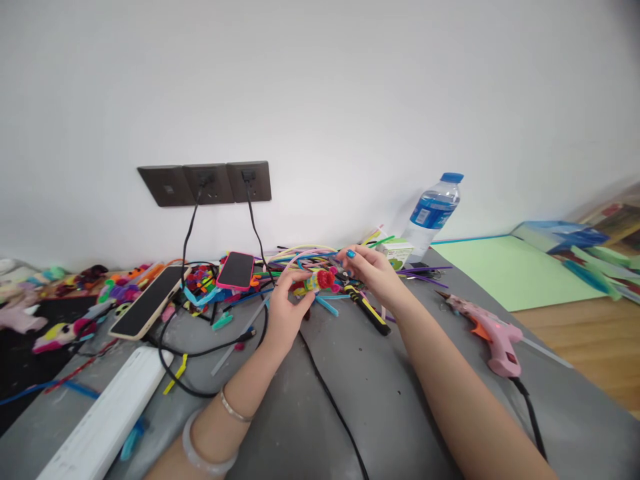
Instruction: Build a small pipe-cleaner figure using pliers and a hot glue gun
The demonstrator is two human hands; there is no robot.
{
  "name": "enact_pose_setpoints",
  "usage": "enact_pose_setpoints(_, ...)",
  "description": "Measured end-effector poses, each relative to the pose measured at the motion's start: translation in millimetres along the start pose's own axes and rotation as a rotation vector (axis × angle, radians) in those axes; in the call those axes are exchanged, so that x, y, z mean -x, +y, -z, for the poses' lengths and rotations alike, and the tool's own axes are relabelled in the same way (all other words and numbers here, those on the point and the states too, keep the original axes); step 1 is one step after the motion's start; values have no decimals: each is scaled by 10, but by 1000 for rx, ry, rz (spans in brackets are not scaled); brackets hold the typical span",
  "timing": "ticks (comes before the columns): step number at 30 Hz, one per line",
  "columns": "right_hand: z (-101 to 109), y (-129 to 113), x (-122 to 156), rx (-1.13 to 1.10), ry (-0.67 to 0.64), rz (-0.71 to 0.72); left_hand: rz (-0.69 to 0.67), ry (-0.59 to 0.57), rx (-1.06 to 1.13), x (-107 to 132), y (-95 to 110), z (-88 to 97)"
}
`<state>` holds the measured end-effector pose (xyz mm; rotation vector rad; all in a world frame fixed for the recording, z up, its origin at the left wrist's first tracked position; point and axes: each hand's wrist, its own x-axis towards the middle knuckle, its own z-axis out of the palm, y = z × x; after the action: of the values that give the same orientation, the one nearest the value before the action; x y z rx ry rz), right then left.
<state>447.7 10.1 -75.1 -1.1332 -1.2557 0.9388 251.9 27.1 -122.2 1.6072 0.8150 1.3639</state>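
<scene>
My left hand (283,308) is closed around a small pipe-cleaner figure (324,279) with a red end and a yellow and green body. To its right, my right hand (374,275) has its fingers bent and drawn together over a heap of pipe cleaners (305,256). Whether a thin strand sits in those fingertips is too small to make out. Just below the right hand lies a hand tool with black and yellow handles (369,311), its head partly hidden.
A pink glue gun (495,340) lies at right, its cord running forward. A water bottle (434,212) leans on the wall beside a small box (396,252). Two phones (150,300), a white power strip (107,413), black cables and plush-like figures (65,335) occupy the left.
</scene>
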Motion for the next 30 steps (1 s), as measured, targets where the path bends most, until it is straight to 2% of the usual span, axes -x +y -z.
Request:
enact_pose_setpoints(2,7,15,-6,0,14,3,-105,16,-130,8,37,18)
enact_pose_setpoints(5,23,31,-7,-9,22,-7,-188,16,-242,21,79,24)
enact_pose_setpoints(9,57,25,11,-9,-76,-16,-241,49,-289,21,83,28)
enact_pose_setpoints(14,59,-5,45,-44,-260,69,-180,122,-240,-1,59,42)
enact_pose_setpoints(18,34,-7,67,-62,-354,66,-158,103,-209,1,64,35)
enact_pose_setpoints(22,24,11,75,-48,-382,61,-173,59,-185,9,46,25)
enact_pose_setpoints(30,26,70,48,-67,-346,139,-194,55,-184,2,-14,27)
